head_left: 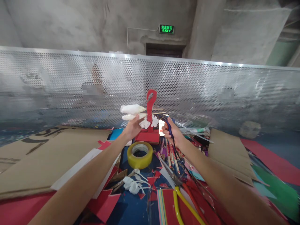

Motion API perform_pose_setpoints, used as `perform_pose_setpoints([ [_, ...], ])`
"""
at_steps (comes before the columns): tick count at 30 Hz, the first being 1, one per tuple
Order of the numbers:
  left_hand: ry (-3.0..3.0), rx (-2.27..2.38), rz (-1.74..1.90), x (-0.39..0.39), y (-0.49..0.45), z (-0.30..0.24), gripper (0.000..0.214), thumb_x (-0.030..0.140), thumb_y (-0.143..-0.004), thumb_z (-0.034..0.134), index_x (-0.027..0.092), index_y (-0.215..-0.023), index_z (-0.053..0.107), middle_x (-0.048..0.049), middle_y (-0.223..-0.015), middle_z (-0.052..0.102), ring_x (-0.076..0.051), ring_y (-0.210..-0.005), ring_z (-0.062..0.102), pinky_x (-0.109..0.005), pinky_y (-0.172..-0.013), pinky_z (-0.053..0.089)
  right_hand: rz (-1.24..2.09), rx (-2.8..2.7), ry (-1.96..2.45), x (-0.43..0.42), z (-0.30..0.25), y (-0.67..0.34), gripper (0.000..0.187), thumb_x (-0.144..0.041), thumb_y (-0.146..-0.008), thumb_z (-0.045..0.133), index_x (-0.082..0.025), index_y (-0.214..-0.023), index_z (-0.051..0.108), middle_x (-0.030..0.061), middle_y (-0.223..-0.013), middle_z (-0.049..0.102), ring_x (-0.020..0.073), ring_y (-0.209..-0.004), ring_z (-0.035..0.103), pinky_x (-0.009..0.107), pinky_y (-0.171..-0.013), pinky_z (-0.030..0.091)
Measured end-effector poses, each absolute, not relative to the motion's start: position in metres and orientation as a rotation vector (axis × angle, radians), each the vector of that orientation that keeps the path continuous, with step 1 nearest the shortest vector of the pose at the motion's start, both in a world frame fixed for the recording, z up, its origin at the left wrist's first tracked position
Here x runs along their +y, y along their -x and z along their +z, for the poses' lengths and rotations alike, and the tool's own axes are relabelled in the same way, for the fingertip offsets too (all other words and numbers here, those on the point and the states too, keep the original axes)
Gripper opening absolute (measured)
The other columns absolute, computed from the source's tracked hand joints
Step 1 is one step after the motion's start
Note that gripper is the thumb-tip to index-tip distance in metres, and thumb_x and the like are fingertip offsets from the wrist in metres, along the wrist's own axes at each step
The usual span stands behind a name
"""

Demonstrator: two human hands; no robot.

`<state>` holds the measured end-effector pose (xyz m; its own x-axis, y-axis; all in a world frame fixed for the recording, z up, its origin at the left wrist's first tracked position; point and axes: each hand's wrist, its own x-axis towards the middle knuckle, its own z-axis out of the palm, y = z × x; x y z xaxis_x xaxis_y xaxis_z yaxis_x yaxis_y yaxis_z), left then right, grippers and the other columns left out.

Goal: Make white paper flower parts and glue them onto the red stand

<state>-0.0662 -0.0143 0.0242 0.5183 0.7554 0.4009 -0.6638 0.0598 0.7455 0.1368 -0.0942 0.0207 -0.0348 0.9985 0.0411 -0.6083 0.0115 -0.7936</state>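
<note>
A red paper figure (150, 104) with a curled top stands upright on a red box-like base (147, 137). Crumpled white paper tufts (145, 124) sit low on its stem. Two white wrapped shapes (132, 108) on thin wooden sticks lie across it, one above the other. My left hand (132, 127) is closed at the figure's left side, its fingers by the lower white shape and the tufts; the exact grip is partly hidden. To the right, my right hand (172, 132) wraps round a dark blue hot glue gun (169, 127) with a trailing cord, close to the figure.
Clear yellowish tape (140, 155), yellow-and-red-handled scissors (174, 181), wooden sticks (172, 156) and paper scraps (153, 181) crowd the blue table. Cardboard lies left (53, 153) and right (228, 153). A bright phone screen (161, 127) shows behind the right hand; a perforated metal panel (112, 84) stands beyond.
</note>
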Motion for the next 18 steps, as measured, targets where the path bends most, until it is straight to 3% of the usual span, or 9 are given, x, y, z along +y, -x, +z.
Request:
perform_pose_setpoints([
  [10,-1.054,0.12,1.088,-0.011,0.066,0.022,0.033,0.041,-0.087,0.067,0.012,-0.103,0.07,-0.0105,-0.098,0.075,-0.023,-0.086,0.07,-0.031,-0.077,0.053,1.449,-0.916,0.792,-0.08,0.006,-0.158,0.052,-0.066,-0.087,0.056,-0.02,-0.066,0.044,-0.0048,-0.053,0.043,0.0038,-0.035,0.031,0.013,-0.024,0.017],
  [18,-1.011,0.15,1.1,-0.015,0.065,0.025,0.029,0.039,-0.087,0.068,0.013,-0.1,0.071,-0.0084,-0.092,0.075,-0.02,-0.079,0.069,-0.032,-0.078,0.052,1.542,-0.932,0.686,-0.081,0.004,-0.164,0.047,-0.063,-0.088,0.057,-0.017,-0.086,0.063,-0.0027,-0.056,0.051,0.0044,-0.035,0.031,0.013,-0.024,0.017],
])
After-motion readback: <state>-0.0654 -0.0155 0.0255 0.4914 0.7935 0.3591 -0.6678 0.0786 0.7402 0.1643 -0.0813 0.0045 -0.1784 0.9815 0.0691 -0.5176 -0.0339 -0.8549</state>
